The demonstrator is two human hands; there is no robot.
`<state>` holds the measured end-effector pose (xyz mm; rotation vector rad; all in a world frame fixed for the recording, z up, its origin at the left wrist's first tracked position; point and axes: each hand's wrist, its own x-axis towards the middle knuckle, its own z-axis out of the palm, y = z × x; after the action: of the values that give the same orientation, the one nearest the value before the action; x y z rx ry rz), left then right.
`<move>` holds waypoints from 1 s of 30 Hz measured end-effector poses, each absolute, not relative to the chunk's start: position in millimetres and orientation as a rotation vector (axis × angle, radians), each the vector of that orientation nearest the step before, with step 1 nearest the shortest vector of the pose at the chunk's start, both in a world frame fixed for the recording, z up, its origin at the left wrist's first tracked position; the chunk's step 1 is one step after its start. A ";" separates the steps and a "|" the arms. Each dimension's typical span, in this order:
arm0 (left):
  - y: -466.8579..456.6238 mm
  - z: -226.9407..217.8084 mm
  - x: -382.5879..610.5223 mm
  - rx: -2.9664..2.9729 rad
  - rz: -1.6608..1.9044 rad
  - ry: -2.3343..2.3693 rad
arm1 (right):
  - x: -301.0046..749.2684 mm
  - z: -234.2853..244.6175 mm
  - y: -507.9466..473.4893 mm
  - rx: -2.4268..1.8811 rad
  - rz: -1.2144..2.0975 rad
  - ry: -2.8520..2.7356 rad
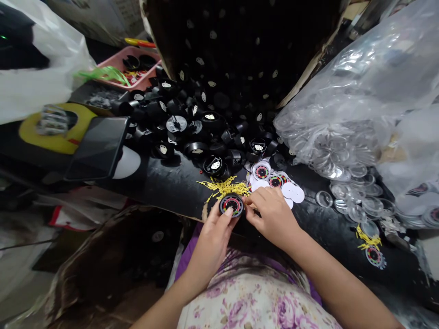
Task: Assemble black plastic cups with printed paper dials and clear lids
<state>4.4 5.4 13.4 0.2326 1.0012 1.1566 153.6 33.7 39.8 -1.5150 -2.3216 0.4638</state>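
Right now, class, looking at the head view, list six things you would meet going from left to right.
Yellow tape roll → black smartphone → black-rimmed dial → right hand → loose clear disc → far-right clump of yellow needle-shaped pieces.

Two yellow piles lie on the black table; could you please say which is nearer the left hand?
The yellow pile just beyond the left hand, beside the white discs; the other pile lies far right, near the clear discs.

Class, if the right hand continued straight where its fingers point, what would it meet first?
Probably the round dial held in the left hand; the right hand may be touching it.
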 end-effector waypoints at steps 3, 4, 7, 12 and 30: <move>8.5 15.6 4.5 0.282 1.192 1.072 | 153.3 48.4 32.1 -1.480 0.716 -2.172; 10.0 15.8 5.7 0.292 1.186 1.097 | 152.9 51.0 31.5 -1.457 0.828 -2.093; 12.5 13.9 11.6 0.342 1.100 1.112 | 151.1 56.1 30.0 -1.466 0.973 -1.959; 6.7 4.8 15.4 0.508 1.053 1.070 | 152.2 57.7 29.3 -1.556 0.953 -1.997; 6.2 28.7 7.0 0.920 1.068 1.360 | 145.6 62.3 15.2 -1.589 0.991 -1.878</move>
<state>7.0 6.2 28.7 0.9198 1.3600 1.0681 145.6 15.2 62.3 -1.5886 -1.8778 0.9907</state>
